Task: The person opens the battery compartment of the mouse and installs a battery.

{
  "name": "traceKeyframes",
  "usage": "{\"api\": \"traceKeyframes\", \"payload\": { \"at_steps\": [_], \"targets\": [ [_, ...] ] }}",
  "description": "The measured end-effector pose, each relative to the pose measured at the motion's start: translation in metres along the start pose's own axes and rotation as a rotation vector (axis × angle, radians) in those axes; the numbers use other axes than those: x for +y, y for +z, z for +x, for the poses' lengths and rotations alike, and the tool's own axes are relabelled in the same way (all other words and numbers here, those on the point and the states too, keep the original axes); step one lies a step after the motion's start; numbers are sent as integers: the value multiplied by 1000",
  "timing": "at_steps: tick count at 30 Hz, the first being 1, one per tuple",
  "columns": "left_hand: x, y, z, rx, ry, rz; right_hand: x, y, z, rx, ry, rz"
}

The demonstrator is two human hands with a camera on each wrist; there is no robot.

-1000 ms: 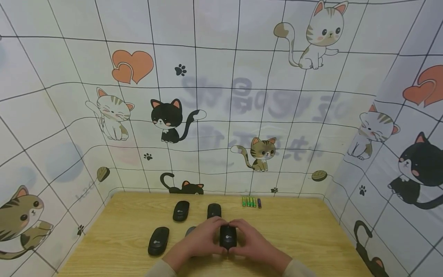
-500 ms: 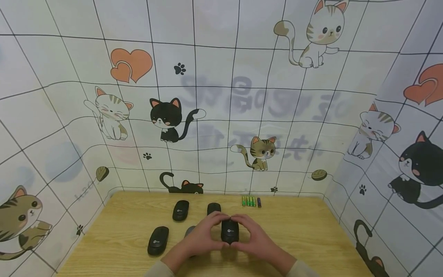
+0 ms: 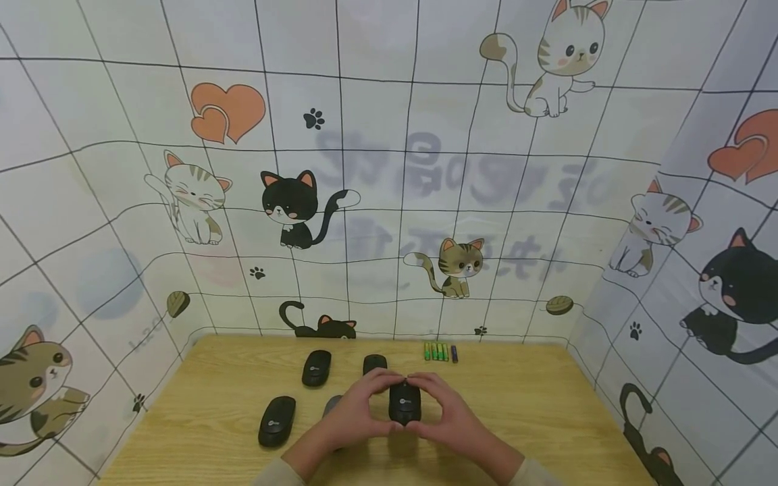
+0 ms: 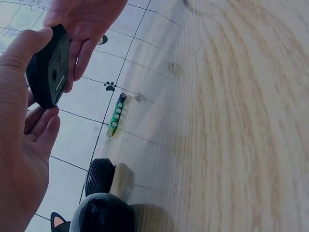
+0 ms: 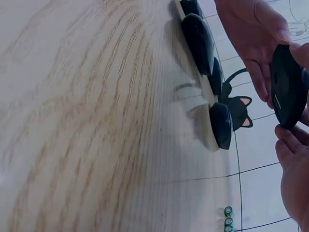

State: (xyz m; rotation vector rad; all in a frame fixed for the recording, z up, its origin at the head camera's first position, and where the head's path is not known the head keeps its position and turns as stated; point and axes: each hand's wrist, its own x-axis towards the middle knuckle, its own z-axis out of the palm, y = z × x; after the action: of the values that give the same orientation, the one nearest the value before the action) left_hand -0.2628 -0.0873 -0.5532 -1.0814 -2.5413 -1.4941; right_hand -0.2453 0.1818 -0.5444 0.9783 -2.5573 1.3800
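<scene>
Black oval plastic mouse [image 3: 404,403], pinched end to end by left hand [image 3: 354,412] and right hand [image 3: 448,413], raised over light wood-grain counter [image 3: 523,388], grey rounded mouse [image 3: 331,404] part-hidden by left hand, three black mice [image 3: 277,422] left and beyond, green cylindrical batteries [image 3: 434,352] plus one dark battery [image 3: 454,354] near far edge

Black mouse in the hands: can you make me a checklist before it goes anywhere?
1. Both hands gripping: ok, left hand and right hand hold the black mouse.
2. Lifted: ok, wrist views show it above the table.
3. Batteries out of its way: ok, green batteries and a dark battery lie near the back edge.
4. Left side free: not ok, a grey mouse is partly hidden by that hand.
5. Battery inside: cannot tell.
</scene>
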Motion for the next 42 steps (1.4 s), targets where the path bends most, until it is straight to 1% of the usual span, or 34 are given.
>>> {"api": "traceKeyframes", "payload": {
  "at_steps": [6,11,14,18,21,23,27,31,34,38,41,42],
  "targets": [
    [2,1,-1,16,-24,-39,-5,-1,-1,0,-5,4],
    [4,2,-1,20,-32,-83,-9,-2,-2,-5,-5,21],
    [3,2,-1,28,-38,-110,-10,-1,-2,-7,-39,45],
    [1,3,-2,41,-42,-134,-10,1,-2,1,-102,91],
    [2,4,-2,50,-42,-153,-9,2,-3,13,-124,134],
    [4,5,-3,60,-47,-171,-9,3,-3,19,-120,165],
    [8,8,-3,89,-57,-230,-9,4,-3,35,-80,208],
    [13,13,-3,144,-20,-274,-9,5,-3,61,-45,233],
    [14,17,-3,177,33,-274,-10,6,-3,68,-10,265],
    [14,20,-2,204,117,-252,-12,7,-4,61,48,300],
    [14,21,-2,219,143,-255,-16,7,-3,64,82,302],
    [14,21,-2,223,139,-258,-17,7,-3,66,91,296]
  ]
}}
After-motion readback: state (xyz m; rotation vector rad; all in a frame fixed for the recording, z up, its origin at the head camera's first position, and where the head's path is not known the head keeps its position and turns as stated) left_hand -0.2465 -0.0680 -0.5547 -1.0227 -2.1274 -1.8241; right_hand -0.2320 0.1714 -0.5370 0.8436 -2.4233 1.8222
